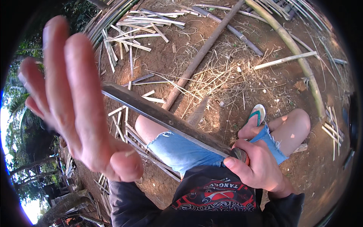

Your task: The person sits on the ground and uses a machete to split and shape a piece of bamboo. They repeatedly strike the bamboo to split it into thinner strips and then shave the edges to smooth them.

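My right hand (pixel 261 166) is wrapped round the handle of a machete (pixel 166 121), its thumb lying along the base of the blade. The long dark blade runs up and left across my lap, with a bright edge on its near side. Its far end passes behind my left hand (pixel 81 109), which is raised close to the camera. The left fingers are stretched out and apart, slightly blurred, and nothing shows between them. A small pale fleck shows at the left thumb tip. Just beyond the blade a tapered piece of wood (pixel 198 111) stands between my legs.
Thin curly shavings (pixel 230 75) cover the earth ahead. A long wooden pole (pixel 204 53) lies across the ground. Split bamboo strips (pixel 143 26) are scattered at the far left, with more beside my left leg. A thick bamboo pole (pixel 295 45) curves along the right.
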### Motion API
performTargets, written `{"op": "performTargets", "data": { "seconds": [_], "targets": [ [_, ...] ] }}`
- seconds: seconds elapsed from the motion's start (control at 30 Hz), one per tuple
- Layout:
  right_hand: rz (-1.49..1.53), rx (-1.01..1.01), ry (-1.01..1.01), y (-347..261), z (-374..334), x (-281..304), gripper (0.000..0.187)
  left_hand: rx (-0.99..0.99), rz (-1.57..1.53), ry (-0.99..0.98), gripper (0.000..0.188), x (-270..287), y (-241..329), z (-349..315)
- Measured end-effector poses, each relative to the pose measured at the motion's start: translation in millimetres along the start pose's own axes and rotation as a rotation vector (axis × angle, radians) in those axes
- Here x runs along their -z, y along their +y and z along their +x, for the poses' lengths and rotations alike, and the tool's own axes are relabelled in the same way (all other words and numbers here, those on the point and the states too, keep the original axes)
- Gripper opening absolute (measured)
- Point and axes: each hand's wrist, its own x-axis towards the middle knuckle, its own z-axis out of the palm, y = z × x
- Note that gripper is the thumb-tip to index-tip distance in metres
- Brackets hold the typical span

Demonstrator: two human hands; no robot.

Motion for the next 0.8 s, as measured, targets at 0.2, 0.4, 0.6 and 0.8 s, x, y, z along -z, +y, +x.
{"op": "performTargets", "data": {
  "seconds": [0.2, 0.4, 0.6, 0.8],
  "targets": [
    [-0.092, -0.161, -0.010, 22, 8, -3, 0.057, -0.117, -0.062, -0.327, 0.076, -22, 2, -17],
    [-0.058, -0.278, -0.117, 23, 10, -5, 0.055, -0.056, -0.834, 0.056, 0.072, 4, 24, -60],
    [-0.011, -0.233, -0.103, 31, 17, -6, 0.054, 0.075, -0.725, -0.234, 0.029, 12, 38, -101],
    [0.127, -0.178, -0.207, 10, 14, 0, 0.055, 0.033, -0.749, -0.252, 0.035, 14, 36, -99]
  ]
}}
